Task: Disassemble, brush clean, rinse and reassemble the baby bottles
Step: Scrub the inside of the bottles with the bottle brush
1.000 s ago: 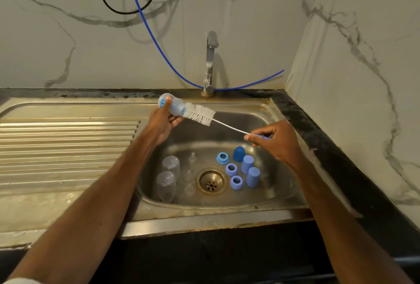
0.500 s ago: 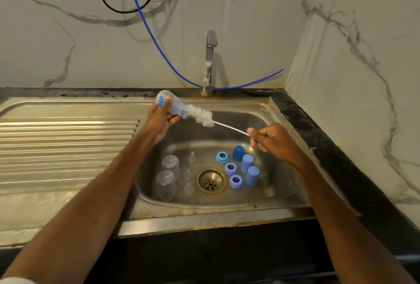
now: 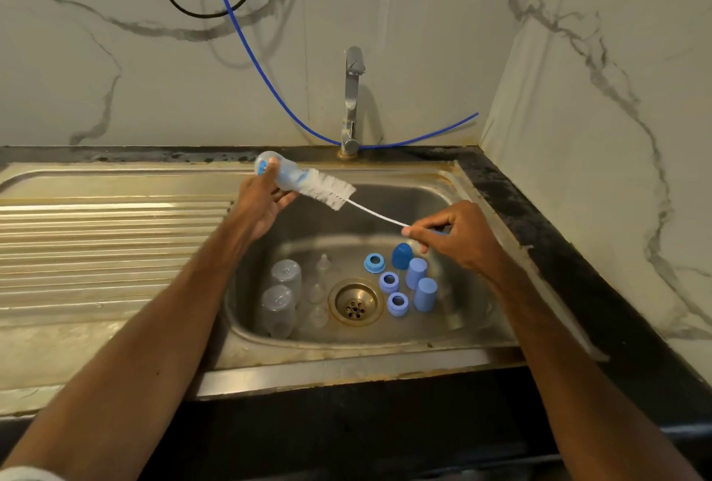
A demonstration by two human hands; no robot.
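Bottle (image 3: pixel 283 174) hangs tilted over the sink (image 3: pixel 458 187). The left grip (image 3: pixel 262 207) is closed round its body, thumb near the rounded base. Its mouth faces the right grip (image 3: pixel 458 236). That grip pinches the far end of the brush (image 3: pixel 331 190), on the thin white stem (image 3: pixel 379 217), well away from the bristles.

The likeliest trouble comes from that long, slender stem. Held only at its tip, it will probably bend when pushed. The bristle head may then buckle sideways at the mouth rather than travel down to the base, leaving the bottom unscrubbed. Most of the bristles sit outside the mouth, so a quick pull could spring them free and flick water toward the wall. If the bottle is wet, a hard push from the right grip could also slide it out of the left grip. It would fall into the basin under both grips.

Two other clear bottles (image 3: pixel 283 293) stand beneath the left grip there. Clear teats (image 3: pixel 323 263) sit just beside them, and blue rings (image 3: pixel 389 282) and caps (image 3: pixel 417 272) lie beneath the right grip. A dropped bottle would likely scatter them toward the drain (image 3: pixel 355 302).

The held bottle is translucent, faintly bluish, with blue print near its base. It carries no ring or teat. I cannot tell whether it is soapy.
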